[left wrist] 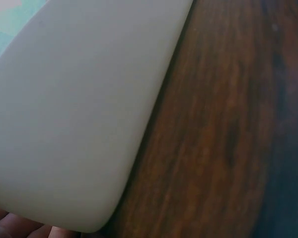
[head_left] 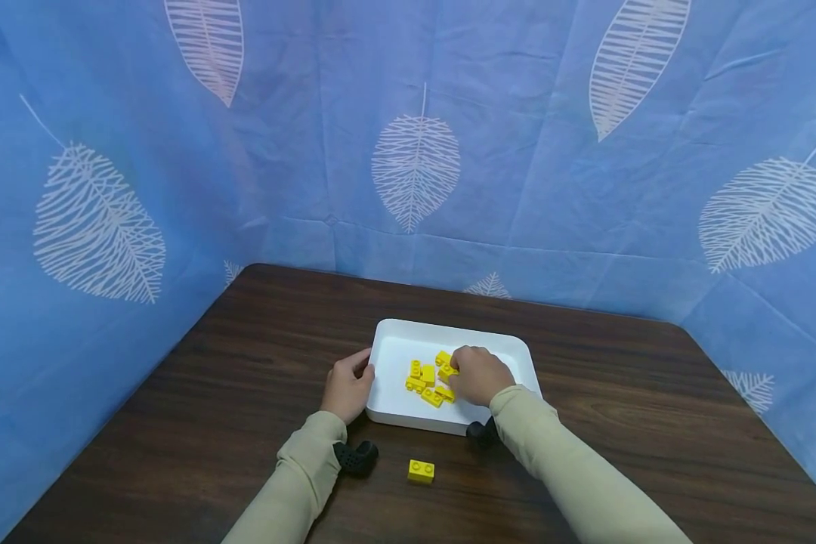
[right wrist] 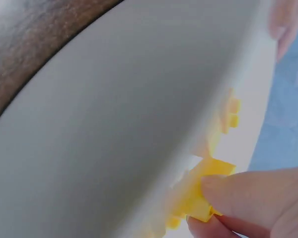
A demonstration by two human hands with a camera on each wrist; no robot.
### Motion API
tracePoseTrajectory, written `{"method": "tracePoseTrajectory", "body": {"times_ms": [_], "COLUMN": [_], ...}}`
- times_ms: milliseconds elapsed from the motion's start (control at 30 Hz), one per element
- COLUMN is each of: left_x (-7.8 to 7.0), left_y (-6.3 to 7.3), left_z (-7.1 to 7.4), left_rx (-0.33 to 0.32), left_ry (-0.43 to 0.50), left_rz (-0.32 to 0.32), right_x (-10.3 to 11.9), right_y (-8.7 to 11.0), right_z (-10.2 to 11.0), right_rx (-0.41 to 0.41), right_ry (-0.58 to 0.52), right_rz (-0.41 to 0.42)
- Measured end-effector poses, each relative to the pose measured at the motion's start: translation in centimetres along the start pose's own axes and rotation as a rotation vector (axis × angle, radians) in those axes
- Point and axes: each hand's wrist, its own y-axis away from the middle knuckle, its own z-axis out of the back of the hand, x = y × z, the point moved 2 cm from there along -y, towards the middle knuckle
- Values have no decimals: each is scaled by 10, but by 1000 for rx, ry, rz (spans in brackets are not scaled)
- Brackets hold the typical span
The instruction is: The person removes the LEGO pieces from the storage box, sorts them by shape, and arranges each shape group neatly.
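A shallow white tray (head_left: 449,423) lies on the dark wooden table with several yellow toy bricks (head_left: 428,374) in a loose cluster inside. My right hand (head_left: 479,374) reaches over the tray's right half. In the right wrist view, its thumb and fingers pinch a yellow brick (right wrist: 218,168) among the others. At the tray's left side is my left hand (head_left: 348,389), its thumb and fingers spread against the outer wall. The left wrist view shows mostly the tray's outer wall (left wrist: 79,114), with fingers (left wrist: 20,225) at the lower left.
One separate yellow two-stud brick (head_left: 421,471) stands on the table (head_left: 245,423) in front of the tray. Black wrist devices (head_left: 357,459) sit at both cuffs. A blue cloth with white leaf prints (head_left: 415,174) hangs behind and beside the table.
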Motion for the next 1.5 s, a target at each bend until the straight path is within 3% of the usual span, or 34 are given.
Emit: {"method": "tracePoseTrajectory", "body": {"times_ms": [400, 700, 833, 967, 1133, 1367, 1500], "left_x": [4, 1, 0, 0, 1, 2, 0], "left_y": [-1, 0, 1, 1, 1, 1, 2], "left_z": [0, 0, 1, 0, 0, 0, 1], "left_rx": [-4, 2, 4, 1, 1, 2, -5], "left_ry": [0, 1, 3, 0, -2, -4, -6], "left_rz": [-1, 14, 10, 10, 11, 25, -5], "right_x": [-16, -9, -4, 0, 2, 1, 0], "right_y": [43, 82, 97, 110, 119, 119, 119], "right_z": [22, 21, 12, -4, -18, -19, -19], "right_rx": [-96, -118, -90, 1, 96, 108, 109], "right_ry": [-35, -26, -27, -29, -56, -61, -68], "right_rz": [99, 168, 272, 371, 365, 350, 352]}}
